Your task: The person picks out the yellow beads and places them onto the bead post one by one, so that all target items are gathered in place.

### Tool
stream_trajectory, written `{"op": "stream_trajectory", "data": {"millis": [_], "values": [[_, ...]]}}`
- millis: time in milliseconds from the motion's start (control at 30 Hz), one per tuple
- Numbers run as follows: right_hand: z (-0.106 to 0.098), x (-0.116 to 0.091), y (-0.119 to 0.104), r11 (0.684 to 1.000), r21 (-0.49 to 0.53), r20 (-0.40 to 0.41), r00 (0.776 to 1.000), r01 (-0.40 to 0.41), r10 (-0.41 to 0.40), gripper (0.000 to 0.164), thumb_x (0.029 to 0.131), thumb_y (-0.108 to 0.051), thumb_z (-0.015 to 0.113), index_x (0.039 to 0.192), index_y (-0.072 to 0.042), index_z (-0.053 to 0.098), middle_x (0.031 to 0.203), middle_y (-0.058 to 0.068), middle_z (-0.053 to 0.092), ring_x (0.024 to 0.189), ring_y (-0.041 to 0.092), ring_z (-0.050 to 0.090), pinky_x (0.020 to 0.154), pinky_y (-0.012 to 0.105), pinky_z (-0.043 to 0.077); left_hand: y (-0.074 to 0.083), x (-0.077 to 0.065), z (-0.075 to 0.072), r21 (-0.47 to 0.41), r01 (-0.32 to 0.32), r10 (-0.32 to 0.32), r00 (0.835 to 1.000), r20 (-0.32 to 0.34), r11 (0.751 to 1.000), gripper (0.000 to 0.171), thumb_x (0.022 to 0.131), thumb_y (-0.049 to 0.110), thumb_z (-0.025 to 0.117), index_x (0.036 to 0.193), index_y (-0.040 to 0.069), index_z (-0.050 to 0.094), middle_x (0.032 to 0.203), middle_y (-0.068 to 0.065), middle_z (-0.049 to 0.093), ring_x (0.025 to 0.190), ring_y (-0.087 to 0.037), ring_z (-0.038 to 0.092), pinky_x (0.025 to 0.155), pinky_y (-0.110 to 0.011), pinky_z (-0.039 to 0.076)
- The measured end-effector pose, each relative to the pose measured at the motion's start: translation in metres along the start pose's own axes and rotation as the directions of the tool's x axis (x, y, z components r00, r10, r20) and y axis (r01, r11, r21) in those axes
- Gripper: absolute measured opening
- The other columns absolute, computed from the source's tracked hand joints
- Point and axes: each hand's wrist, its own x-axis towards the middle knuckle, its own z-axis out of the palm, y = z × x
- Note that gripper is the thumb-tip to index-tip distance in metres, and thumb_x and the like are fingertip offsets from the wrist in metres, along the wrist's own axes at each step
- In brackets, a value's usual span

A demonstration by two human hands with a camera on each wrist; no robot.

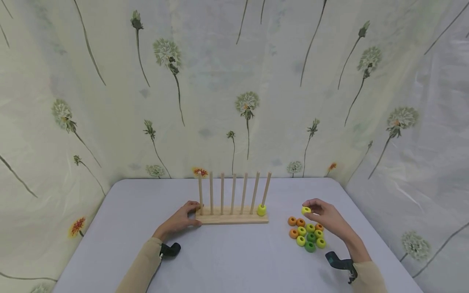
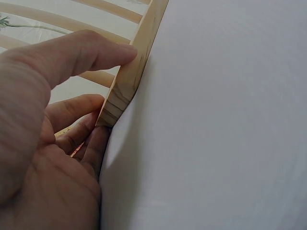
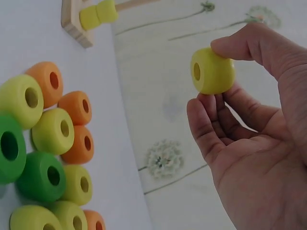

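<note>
A wooden rack (image 1: 234, 220) with a row of upright pegs stands on the table. Its left end is gripped by my left hand (image 1: 182, 217), the thumb on the front edge and the fingers behind, as the left wrist view shows. Two yellow beads (image 3: 98, 14) are stacked at the foot of the rightmost peg. My right hand (image 1: 327, 215) pinches another yellow bead (image 3: 213, 71) between thumb and fingertips, its hole facing sideways in the right wrist view. That bead is held above the back of a cluster of loose beads, apart from the rack.
Orange beads (image 1: 293, 233), yellow beads (image 1: 301, 241) and green beads (image 1: 310, 246) lie close together on the white table (image 1: 227, 260), right of the rack. A curtain (image 1: 205, 81) printed with dandelions hangs behind the table and along its sides.
</note>
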Motion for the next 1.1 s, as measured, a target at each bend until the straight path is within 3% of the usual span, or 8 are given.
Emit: {"op": "stream_trajectory", "data": {"millis": [400, 600, 833, 1100], "values": [[0.007, 0.028, -0.039, 0.999, 0.042, 0.001, 1.000, 0.024, -0.024, 0.040, 0.088, -0.031, 0.071, 0.117, -0.008, 0.057, 0.111, 0.009, 0.062, 0.100, 0.023, 0.061, 0.079, 0.024, 0.053, -0.001, 0.000, -0.001, 0.011, -0.037, 0.037, 0.999, 0.003, 0.999, 0.069, 0.078, 0.025, 0.079, 0.136, 0.000, 0.051, 0.142, -0.013, 0.042, 0.137, -0.035, 0.036, 0.112, -0.056, 0.027], [0.004, 0.040, -0.056, 0.998, 0.037, -0.019, 0.998, 0.053, -0.053, 0.040, 0.088, -0.034, 0.070, 0.117, -0.008, 0.058, 0.110, 0.009, 0.063, 0.096, 0.018, 0.062, 0.080, 0.029, 0.055, 0.000, 0.000, -0.001, -0.003, -0.023, 0.023, 1.000, 0.012, 1.000, 0.070, 0.078, 0.025, 0.079, 0.137, 0.001, 0.050, 0.142, -0.012, 0.041, 0.138, -0.034, 0.034, 0.113, -0.055, 0.026], [0.000, 0.051, -0.077, 0.995, 0.049, -0.024, 0.996, 0.092, -0.091, 0.041, 0.089, -0.034, 0.069, 0.118, -0.007, 0.057, 0.114, 0.011, 0.062, 0.099, 0.019, 0.061, 0.079, 0.023, 0.052, -0.001, 0.000, -0.001, -0.020, -0.020, 0.020, 1.000, 0.001, 1.000, 0.068, 0.077, 0.022, 0.080, 0.136, 0.001, 0.052, 0.140, -0.012, 0.043, 0.136, -0.032, 0.036, 0.113, -0.054, 0.027], [-0.004, 0.062, -0.096, 0.992, 0.067, -0.024, 0.994, 0.109, -0.108, 0.044, 0.089, -0.037, 0.068, 0.119, -0.007, 0.057, 0.116, 0.011, 0.060, 0.101, 0.021, 0.060, 0.084, 0.034, 0.053, -0.001, 0.001, -0.001, -0.016, -0.008, 0.007, 1.000, -0.008, 1.000, 0.069, 0.077, 0.023, 0.080, 0.136, 0.001, 0.051, 0.141, -0.012, 0.042, 0.137, -0.033, 0.035, 0.113, -0.055, 0.026]]}}
